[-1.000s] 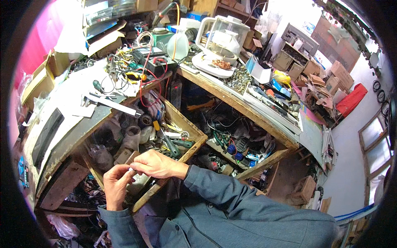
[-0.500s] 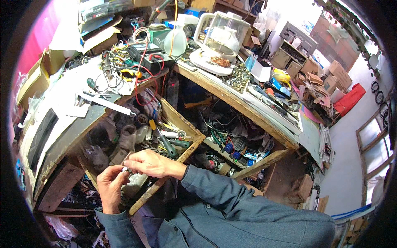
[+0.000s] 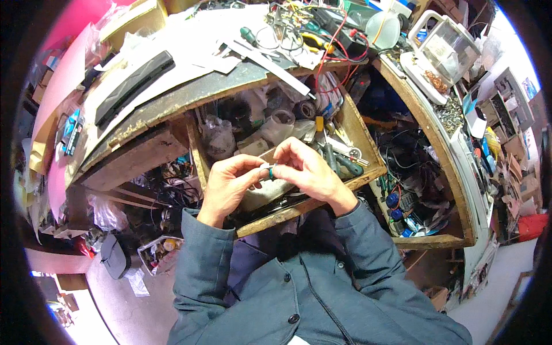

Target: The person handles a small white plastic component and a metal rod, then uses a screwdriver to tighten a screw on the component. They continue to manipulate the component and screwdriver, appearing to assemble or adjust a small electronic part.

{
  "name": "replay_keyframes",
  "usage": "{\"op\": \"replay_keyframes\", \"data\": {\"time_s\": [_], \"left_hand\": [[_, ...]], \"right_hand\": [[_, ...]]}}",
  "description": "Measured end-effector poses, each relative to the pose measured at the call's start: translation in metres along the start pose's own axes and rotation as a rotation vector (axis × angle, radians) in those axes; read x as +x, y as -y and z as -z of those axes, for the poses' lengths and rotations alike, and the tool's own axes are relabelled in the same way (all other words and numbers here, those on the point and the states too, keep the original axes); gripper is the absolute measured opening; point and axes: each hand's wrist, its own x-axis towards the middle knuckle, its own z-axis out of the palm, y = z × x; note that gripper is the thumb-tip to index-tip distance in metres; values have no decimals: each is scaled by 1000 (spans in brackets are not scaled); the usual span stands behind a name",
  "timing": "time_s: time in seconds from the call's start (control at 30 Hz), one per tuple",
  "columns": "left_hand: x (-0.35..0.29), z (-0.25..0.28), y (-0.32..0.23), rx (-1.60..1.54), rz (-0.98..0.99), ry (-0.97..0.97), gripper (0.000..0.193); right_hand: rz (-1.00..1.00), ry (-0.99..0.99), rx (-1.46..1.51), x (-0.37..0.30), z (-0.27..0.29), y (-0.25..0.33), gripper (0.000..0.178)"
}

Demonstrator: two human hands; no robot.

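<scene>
Above an open wooden drawer (image 3: 287,221), my left hand (image 3: 230,183) and my right hand (image 3: 310,175) meet fingertip to fingertip. Between them is a small whitish piece with a dark teal part (image 3: 271,171), too small and too covered by fingers to name. Both hands pinch it from either side. Beneath and beyond them the drawer holds plastic bags (image 3: 219,141), a roll of clear tape (image 3: 282,122), and a screwdriver (image 3: 330,155) with a dark handle just right of my right hand.
On the bench beyond lie a long black case (image 3: 135,86), a white calliper-like bar (image 3: 273,68) and red leads (image 3: 322,69). A second open drawer (image 3: 437,240) with tools and wires stands to the right. A glass jug (image 3: 451,49) is at the far right.
The view has swung, so the bench and drawer appear shifted right and up. My right hand no longer crosses over my left; both now face each other at the small piece.
</scene>
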Motion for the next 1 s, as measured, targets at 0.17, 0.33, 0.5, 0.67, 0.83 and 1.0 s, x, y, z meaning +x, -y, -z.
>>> {"op": "replay_keyframes", "data": {"time_s": [0.17, 0.33, 0.5, 0.67, 0.83, 1.0], "left_hand": [[-1, 3, 3, -34, 2, 17, 16], [3, 2, 3, 1, -15, 9, 16], [2, 1, 7, -8, -46, 32, 18], [0, 5, 10, 89, -145, 63, 16], [5, -2, 11, -21, -192, 118, 17], [-2, -2, -3, 207, -77, 67, 15]], "right_hand": [[-158, 139, -121, -3, 4, 12, 10], [-96, 73, -103, -1, 4, 12, 12], [-135, 126, -103, -2, 4, 6, 16], [-91, 180, -121, -4, -3, 6, 16], [32, 27, -431, -12, -1, 18, 14], [367, -156, -824, -23, 44, 53, 10]]}}
